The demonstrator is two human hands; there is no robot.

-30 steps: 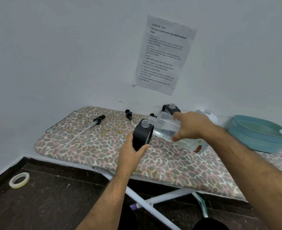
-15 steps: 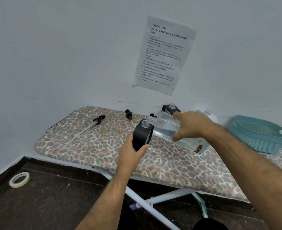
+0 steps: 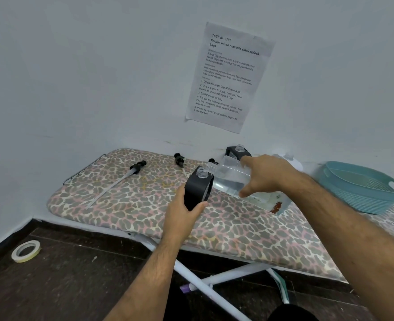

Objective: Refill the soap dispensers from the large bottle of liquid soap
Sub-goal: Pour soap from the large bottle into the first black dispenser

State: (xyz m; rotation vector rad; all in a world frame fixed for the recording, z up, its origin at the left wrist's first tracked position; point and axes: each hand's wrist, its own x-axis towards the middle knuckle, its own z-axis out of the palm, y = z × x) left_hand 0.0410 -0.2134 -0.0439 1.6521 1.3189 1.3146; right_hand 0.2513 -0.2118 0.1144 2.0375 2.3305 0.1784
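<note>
Nothing has shifted: left hand [image 3: 182,210] still grips the black dispenser [image 3: 197,189], right hand [image 3: 264,176] holds the tilted clear bottle [image 3: 231,178], seemingly pouring.

Large bottle [image 3: 234,179] middle hidden behind the right hand [image 3: 269,176], white container [image 3: 294,161] mostly concealed behind that hand, second dispenser [image 3: 234,152] base hidden by the bottle, desk [image 3: 126,205] cut off at right edge, small print of wall notice [image 3: 228,77] illegible.
</note>
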